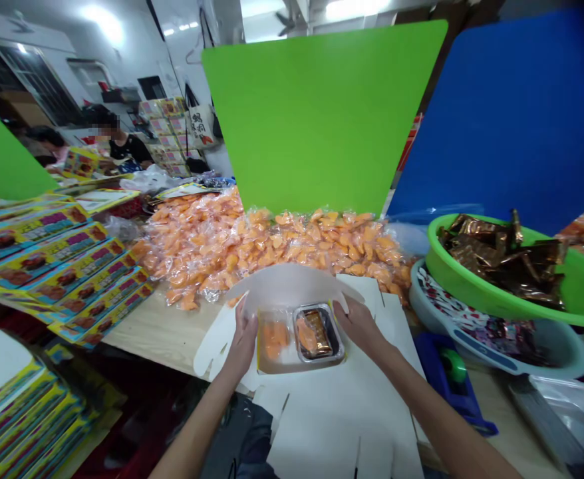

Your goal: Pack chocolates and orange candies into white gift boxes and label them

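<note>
A white-lined cardboard box (285, 362) lies in front of me with its curved flap (292, 283) raised at the back. My left hand (245, 336) grips its left side and my right hand (362, 326) the right, by the flap's corner. Inside on the left rests a clear packet of orange pieces (275, 338). Beside it sits a foil tray (340, 349) with a dark inside, holding another orange packet (306, 336) and a shiny brown-gold sachet (323, 332). Flat white cardboard (346, 412) is under and around the box.
A heap of orange packets (272, 246) lies behind the box, against a green board (322, 120). Printed boxes (72, 266) are stacked left. On the right are a green basin (496, 299) of brown sachets, a grey-blue basin (516, 356) and a blue tape dispenser (446, 379).
</note>
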Motion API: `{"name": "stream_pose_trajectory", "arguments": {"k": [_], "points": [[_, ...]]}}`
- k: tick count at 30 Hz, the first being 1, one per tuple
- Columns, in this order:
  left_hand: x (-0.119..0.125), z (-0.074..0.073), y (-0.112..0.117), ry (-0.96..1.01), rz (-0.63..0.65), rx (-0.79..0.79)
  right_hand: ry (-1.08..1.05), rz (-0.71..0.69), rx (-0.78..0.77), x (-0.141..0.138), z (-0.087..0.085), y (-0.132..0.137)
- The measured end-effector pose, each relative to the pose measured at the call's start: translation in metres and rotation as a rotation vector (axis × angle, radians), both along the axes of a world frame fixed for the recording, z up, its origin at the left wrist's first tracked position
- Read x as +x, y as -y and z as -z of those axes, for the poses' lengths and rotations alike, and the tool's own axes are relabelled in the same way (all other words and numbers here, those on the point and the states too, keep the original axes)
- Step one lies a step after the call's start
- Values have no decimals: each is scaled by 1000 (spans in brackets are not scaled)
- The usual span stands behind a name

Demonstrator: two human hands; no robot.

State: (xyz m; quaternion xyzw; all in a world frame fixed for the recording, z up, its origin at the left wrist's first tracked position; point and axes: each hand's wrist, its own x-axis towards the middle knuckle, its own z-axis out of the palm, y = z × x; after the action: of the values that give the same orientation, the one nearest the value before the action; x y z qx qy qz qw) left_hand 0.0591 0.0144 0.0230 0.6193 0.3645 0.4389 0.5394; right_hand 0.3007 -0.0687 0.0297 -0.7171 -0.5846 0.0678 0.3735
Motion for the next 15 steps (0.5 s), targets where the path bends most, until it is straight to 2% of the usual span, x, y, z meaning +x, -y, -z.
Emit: {"name": "stream_pose_trajectory", "arguments": {"k": [3,6,11,13,15], "points": [[-7,4,7,-59,8,19,-66,-68,68,0,12,14],[-12,8,12,-86,18,93,-118,-88,56,-1,17,22],[-18,25,19,-78,123,202,-165,-136,49,0,21,27],[-20,29,24,-52,172,191,-188,-148,39,2,25,28],[-20,26,27,-38,194,146,-220,-147,19,4,29,28]]}}
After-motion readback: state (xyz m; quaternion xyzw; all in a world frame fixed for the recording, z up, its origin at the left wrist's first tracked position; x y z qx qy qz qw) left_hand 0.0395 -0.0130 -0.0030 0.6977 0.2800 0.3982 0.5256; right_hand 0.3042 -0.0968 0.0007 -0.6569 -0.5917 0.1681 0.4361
